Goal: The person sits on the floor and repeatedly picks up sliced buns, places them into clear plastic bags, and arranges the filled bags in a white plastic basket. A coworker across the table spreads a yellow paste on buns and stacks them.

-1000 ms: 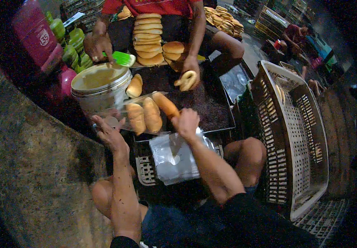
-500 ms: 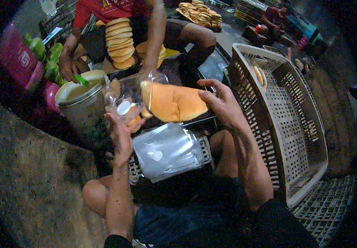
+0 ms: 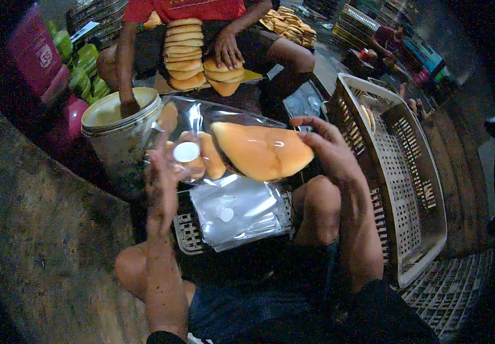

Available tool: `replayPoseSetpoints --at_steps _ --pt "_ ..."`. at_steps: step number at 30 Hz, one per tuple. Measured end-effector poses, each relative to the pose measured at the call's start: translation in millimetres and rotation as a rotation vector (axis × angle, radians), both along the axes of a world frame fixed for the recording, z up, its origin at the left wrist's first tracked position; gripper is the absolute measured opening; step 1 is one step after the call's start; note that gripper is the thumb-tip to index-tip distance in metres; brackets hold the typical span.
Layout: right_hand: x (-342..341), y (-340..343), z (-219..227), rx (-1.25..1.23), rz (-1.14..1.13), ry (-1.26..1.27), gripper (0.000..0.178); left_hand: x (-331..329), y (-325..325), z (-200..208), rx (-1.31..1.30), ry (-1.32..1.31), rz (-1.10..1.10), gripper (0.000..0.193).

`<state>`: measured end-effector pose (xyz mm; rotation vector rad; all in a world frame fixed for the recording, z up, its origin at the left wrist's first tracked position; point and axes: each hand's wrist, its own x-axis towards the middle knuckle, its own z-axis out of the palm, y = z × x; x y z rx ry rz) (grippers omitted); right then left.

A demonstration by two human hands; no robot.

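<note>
A flat golden bread bun lies inside a clear plastic bag, held up in front of me. At the bag's left end, my left hand grips the film, its fingertips blurred. My right hand pinches the bun's right tip between thumb and fingers; whether film is caught there too, I cannot tell. A round white label shows on the bag. More buns show through the film behind it. Just below lies a pile of flat clear bags on an upturned-looking plastic crate.
Opposite, a person in a red shirt has one hand in a dirty white bucket and the other on a short pile of buns, beside a taller bun stack. A large plastic crate stands at right, with buns inside.
The bun has gone further into the bag, which is now stretched along it. Both my hands shifted slightly. The other person's one hand dipped into the bucket; their other drew back onto the buns.
</note>
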<state>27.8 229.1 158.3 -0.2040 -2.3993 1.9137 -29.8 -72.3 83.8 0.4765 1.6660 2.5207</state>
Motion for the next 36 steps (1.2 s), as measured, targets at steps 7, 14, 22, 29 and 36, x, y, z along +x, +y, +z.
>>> replayPoseSetpoints --at_steps 7,14,22,29,36 --pt "1.0 -90.8 -14.8 -0.372 0.145 0.455 0.037 19.9 23.2 -3.6 0.266 -0.352 0.158 0.055" --pt "-1.8 -136.0 32.1 0.99 0.058 0.841 0.06 14.9 23.7 -14.4 0.222 -0.5 0.263 0.056" --pt "-37.1 116.1 87.9 1.326 -0.378 0.457 0.047 1.7 89.8 -76.8 -0.962 -0.155 -0.351 0.058" --pt "-51.3 332.5 21.4 1.132 -0.433 -0.218 0.061 15.0 109.3 -131.3 -1.545 0.079 -0.647 0.056" --pt "-70.2 71.5 35.9 0.96 0.646 0.147 0.036 36.4 97.1 -93.0 -0.856 -0.063 -0.169 0.041"
